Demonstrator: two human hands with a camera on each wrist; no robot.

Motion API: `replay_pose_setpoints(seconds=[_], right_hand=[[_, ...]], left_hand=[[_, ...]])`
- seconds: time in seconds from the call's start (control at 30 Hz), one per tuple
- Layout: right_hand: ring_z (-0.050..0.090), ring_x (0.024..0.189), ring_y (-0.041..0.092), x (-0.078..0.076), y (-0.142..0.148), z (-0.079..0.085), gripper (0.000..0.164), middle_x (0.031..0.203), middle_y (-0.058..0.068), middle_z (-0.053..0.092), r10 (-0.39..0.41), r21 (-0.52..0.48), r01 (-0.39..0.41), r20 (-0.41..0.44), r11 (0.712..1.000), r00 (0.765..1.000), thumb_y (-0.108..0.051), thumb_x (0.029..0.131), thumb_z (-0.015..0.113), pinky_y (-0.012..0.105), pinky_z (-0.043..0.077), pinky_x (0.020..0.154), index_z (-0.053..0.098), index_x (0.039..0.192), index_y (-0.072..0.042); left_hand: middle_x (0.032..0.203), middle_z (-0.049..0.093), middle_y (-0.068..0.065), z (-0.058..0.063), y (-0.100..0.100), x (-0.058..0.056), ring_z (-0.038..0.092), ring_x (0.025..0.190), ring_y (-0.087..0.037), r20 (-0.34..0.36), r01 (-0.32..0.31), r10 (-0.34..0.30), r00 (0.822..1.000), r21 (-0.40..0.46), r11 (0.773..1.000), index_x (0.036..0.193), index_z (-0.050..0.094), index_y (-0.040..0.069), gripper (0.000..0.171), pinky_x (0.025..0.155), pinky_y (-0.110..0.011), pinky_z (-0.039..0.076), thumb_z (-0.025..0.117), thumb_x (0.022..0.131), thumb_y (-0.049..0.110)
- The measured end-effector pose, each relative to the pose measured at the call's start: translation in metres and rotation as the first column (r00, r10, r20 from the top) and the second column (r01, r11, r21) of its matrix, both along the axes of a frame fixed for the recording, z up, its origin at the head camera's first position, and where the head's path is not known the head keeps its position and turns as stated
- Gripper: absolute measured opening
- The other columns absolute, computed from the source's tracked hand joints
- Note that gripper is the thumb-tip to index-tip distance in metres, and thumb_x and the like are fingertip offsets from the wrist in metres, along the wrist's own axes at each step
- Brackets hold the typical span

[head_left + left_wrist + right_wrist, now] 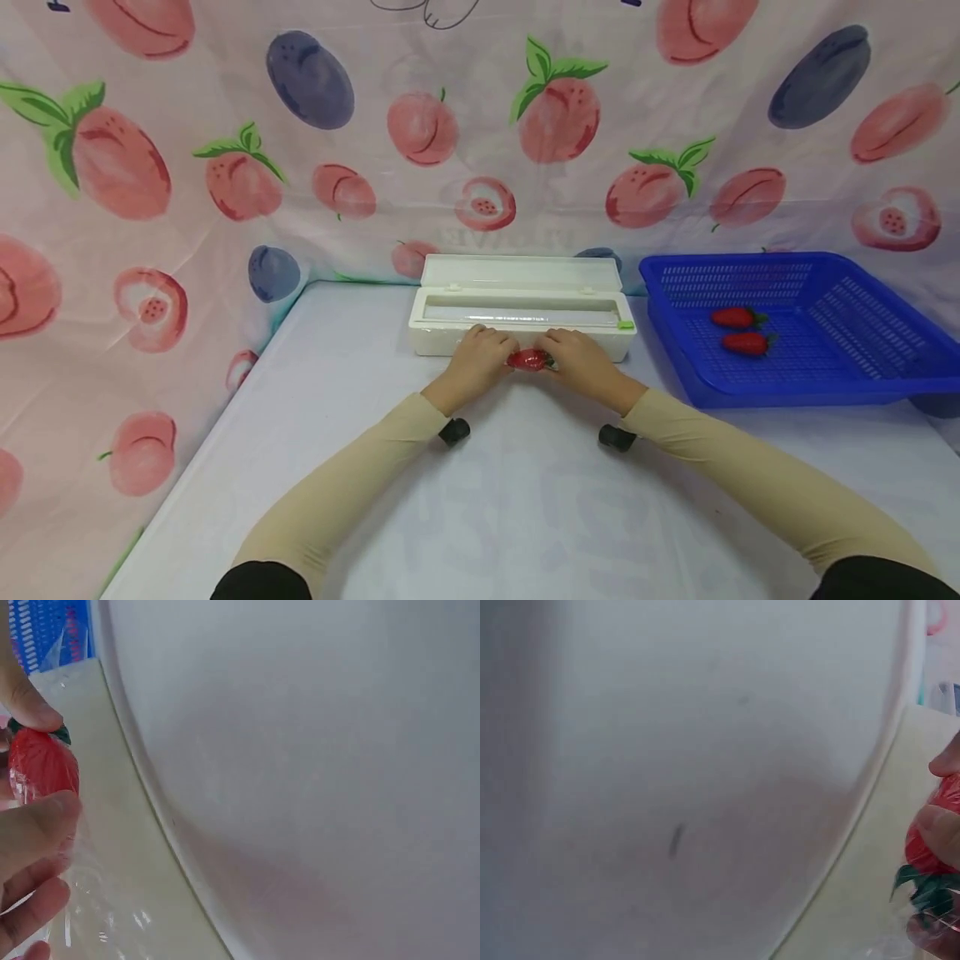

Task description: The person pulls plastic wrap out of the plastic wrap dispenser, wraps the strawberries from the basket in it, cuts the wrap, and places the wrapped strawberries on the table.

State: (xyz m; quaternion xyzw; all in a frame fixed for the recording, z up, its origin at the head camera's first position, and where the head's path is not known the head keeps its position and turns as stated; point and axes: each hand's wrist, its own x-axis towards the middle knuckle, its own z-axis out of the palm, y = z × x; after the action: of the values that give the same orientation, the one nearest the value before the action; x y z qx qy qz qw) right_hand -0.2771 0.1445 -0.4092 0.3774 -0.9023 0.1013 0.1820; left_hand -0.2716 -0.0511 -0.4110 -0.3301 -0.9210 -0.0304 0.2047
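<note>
A red strawberry [529, 360] with a green leafy top is held between both hands at the front of a white cling film dispenser [442, 340]. Clear film [101, 915] wraps over the berry and hangs down the dispenser's front in the left wrist view. My left hand [480, 364] pinches the berry's pointed end, thumb on its near side. At the leafy end, my right hand [585, 364] grips the berry and film with its thumb and fingers. The dispenser's lid [521, 272] stands raised, showing the film roll [517, 316] inside.
To the right stands a blue plastic basket [810, 387] with two strawberries [746, 343] in it. A white cloth [517, 500] covers the table. Behind it hangs a fruit-print curtain [420, 192]. A small green slider [626, 325] sits at the dispenser's right end.
</note>
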Motion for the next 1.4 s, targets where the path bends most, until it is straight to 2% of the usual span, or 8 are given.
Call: replay_pose_setpoints(seconds=[0.13,0.3,0.53,0.77,0.97,1.17,1.27,1.4], right_hand=[[0.067,0.09,0.025,-0.003,-0.002,-0.004,0.031,0.096,0.01,0.07,0.004,0.026,-0.003,-0.005,1.0,1.0,-0.018,0.074,0.079,0.037,0.054,0.082,0.065,0.098,-0.004],[0.068,0.089,0.023,-0.006,-0.002,-0.008,0.031,0.094,0.009,0.07,0.045,0.074,-0.04,-0.08,0.996,0.996,-0.016,0.073,0.08,0.034,0.055,0.081,0.066,0.097,-0.002],[0.067,0.094,0.022,-0.011,-0.001,-0.008,0.033,0.101,0.009,0.07,0.073,0.047,-0.069,-0.084,0.997,0.994,-0.016,0.074,0.079,0.034,0.053,0.084,0.067,0.101,-0.002],[0.067,0.083,0.024,-0.009,0.0,-0.007,0.029,0.09,0.01,0.068,0.061,0.01,-0.06,-0.067,0.998,0.996,-0.019,0.077,0.076,0.036,0.054,0.076,0.06,0.097,-0.004],[0.066,0.082,0.022,-0.007,0.004,-0.007,0.027,0.087,0.007,0.068,0.104,0.068,-0.099,-0.073,0.993,0.992,-0.014,0.073,0.079,0.035,0.054,0.076,0.064,0.092,-0.004],[0.066,0.09,0.024,-0.008,0.006,-0.007,0.031,0.094,0.008,0.069,0.126,0.07,-0.123,-0.04,0.99,0.991,-0.004,0.07,0.079,0.036,0.053,0.081,0.066,0.098,-0.003],[0.066,0.089,0.025,-0.008,0.006,-0.007,0.031,0.093,0.009,0.068,0.137,0.052,-0.135,-0.03,0.989,0.99,-0.004,0.07,0.078,0.037,0.053,0.079,0.064,0.098,-0.004],[0.066,0.087,0.026,-0.008,0.006,-0.007,0.03,0.091,0.009,0.068,0.134,0.054,-0.133,-0.032,0.99,0.99,-0.006,0.07,0.079,0.037,0.053,0.077,0.062,0.095,-0.003]], left_hand=[[0.095,0.07,-0.001,-0.003,0.002,-0.005,0.063,0.088,-0.018,-0.007,0.008,-0.009,1.0,-0.075,0.997,0.094,0.063,0.012,0.01,0.078,-0.031,0.045,0.065,0.084,0.013],[0.098,0.069,-0.001,-0.006,0.005,-0.008,0.062,0.091,-0.018,-0.012,0.004,-0.005,1.0,-0.135,0.991,0.1,0.065,0.012,0.015,0.077,-0.03,0.046,0.063,0.086,0.013],[0.098,0.069,-0.004,-0.003,0.006,-0.009,0.063,0.09,-0.02,0.017,-0.002,0.004,1.0,-0.121,0.993,0.099,0.066,0.009,0.015,0.076,-0.032,0.048,0.062,0.085,0.009],[0.094,0.07,-0.003,-0.002,0.001,-0.01,0.066,0.089,-0.02,0.057,0.007,-0.003,0.998,-0.063,0.998,0.094,0.063,0.009,0.009,0.073,-0.031,0.049,0.061,0.086,0.007],[0.09,0.068,-0.001,-0.005,-0.01,-0.012,0.065,0.09,-0.019,0.052,0.127,-0.124,0.991,-0.056,0.99,0.091,0.065,0.012,0.011,0.078,-0.032,0.049,0.061,0.085,0.004],[0.082,0.063,0.0,-0.01,-0.015,-0.017,0.059,0.078,-0.015,-0.008,0.26,-0.261,0.965,-0.061,0.964,0.085,0.063,0.012,0.009,0.074,-0.028,0.047,0.058,0.086,0.004],[0.084,0.063,-0.001,-0.011,-0.016,-0.017,0.06,0.079,-0.017,0.006,0.268,-0.268,0.963,-0.038,0.963,0.088,0.062,0.011,0.008,0.074,-0.029,0.048,0.058,0.087,0.004],[0.099,0.067,-0.002,-0.011,-0.015,-0.016,0.064,0.092,-0.018,0.052,0.228,-0.228,0.972,-0.008,0.974,0.107,0.061,0.011,0.021,0.082,-0.03,0.05,0.059,0.087,0.004]])
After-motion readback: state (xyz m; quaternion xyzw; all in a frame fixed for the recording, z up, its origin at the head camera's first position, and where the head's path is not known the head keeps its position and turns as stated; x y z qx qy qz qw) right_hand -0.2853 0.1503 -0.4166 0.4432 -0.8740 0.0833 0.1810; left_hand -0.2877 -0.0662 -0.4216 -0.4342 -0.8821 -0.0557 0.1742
